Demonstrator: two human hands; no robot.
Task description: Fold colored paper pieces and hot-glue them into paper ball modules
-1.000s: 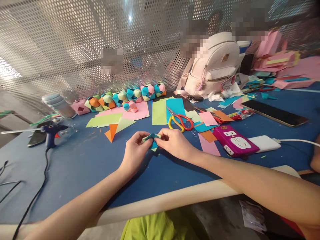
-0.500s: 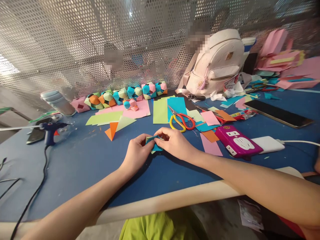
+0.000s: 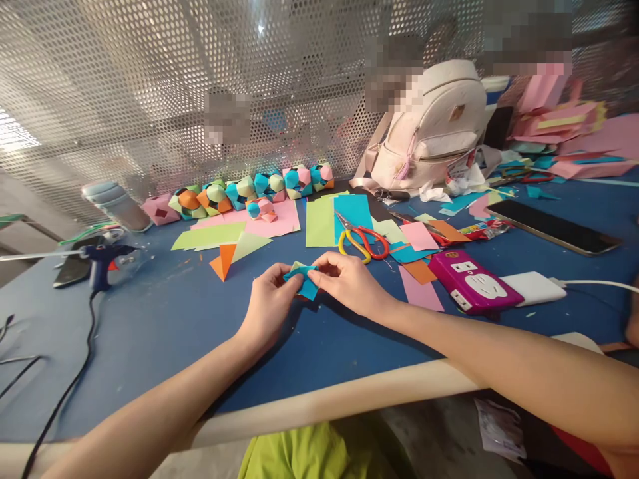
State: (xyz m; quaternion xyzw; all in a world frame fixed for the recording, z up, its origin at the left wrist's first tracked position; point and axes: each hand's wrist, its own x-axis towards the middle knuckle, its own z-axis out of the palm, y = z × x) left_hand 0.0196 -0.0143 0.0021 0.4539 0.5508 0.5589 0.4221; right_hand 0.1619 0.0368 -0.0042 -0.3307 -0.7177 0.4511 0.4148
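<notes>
Main change, past sec or so: the small folded paper piece (image 3: 308,289) has been turned btwn the fingers. A broad flat blue face now shows toward the camera, w/ a pale green tip at the top and a bit of orange-red peeking out below; a sec ago it was more peaked, w/ green at the lower edge. Likely means it's being re-angled or its flaps adjusted, w/ folds not settled yet, but can't tell for sure.

L hand (image 3: 267,303) is closed narrow, pinching the piece's left side, thumb in front. R hand (image 3: 352,286) is also narrow, thumb + fingers at the upper right corner. Piece sits btwn the two, near the front of the tabletop (image 3: 164,359); can't tell if it touches the surface.

Surroundings unchanged: orange folded piece (image 3: 226,258) beside pale green triangle (image 3: 253,244), scissors (image 3: 351,228) partly on blue sheet (image 3: 360,207), paper balls (image 3: 214,197) lined up behind.
</notes>
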